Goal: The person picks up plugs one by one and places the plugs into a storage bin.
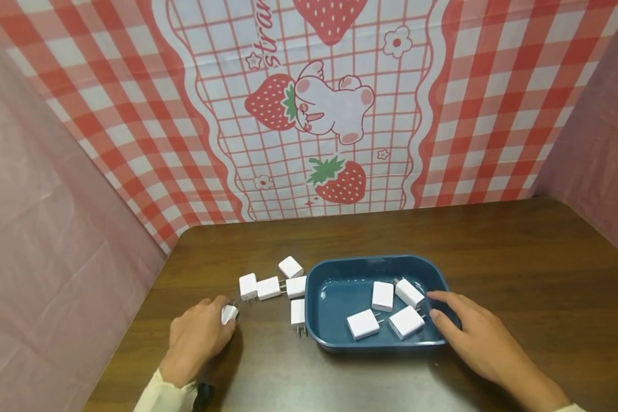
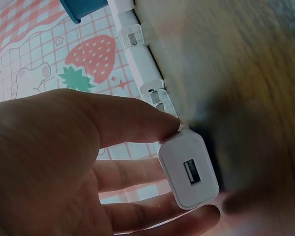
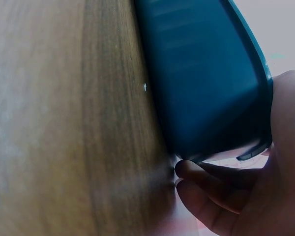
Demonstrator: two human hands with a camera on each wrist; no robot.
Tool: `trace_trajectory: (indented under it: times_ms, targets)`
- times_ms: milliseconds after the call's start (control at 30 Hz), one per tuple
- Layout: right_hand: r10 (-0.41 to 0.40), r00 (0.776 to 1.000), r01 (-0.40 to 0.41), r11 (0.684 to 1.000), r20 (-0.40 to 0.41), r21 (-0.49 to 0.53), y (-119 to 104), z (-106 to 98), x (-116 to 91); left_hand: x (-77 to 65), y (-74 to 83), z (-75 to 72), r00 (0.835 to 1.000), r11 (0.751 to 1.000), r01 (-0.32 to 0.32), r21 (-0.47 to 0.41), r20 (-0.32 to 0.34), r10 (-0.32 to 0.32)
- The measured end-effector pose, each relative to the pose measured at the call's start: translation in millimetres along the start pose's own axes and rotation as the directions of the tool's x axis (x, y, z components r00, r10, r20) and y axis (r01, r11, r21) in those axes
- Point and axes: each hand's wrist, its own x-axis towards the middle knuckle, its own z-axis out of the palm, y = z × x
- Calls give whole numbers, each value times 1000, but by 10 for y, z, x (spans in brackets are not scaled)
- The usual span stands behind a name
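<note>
My left hand (image 1: 198,337) is at the left of the table, pinching a white USB charger (image 2: 189,169) between thumb and fingers. In the left wrist view its USB port faces the camera. On the right, my right hand (image 1: 481,337) grips the end wall of a dark blue plastic bin (image 1: 376,345). Its thumb and index finger reach over the rim, and other fingers curl against the outside near the base in the right wrist view. Several white chargers lie in the bin, among them one charger (image 1: 363,324) near the front and another charger (image 1: 409,293) close to my right fingertips.
Between my left hand and the bin lie several more white chargers, including a charger (image 1: 248,286) nearest the hand and a charger (image 1: 290,267) farther back. They rest on a brown wooden table (image 1: 520,269). A strawberry-print checked cloth (image 1: 335,103) hangs behind its far edge.
</note>
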Motion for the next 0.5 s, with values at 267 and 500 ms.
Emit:
trace_trajectory:
  times_ms: [267,500]
  targets:
    - [-3,1000,3,1000,-4,-2,-1,-1,-2,-20,-12,9,1000,1000,10,-10,-13,-10]
    - [-2,1000,2,1000,-2,-1,2,0,-3,-19,4,6,998,1000,14,-26,-63,-15]
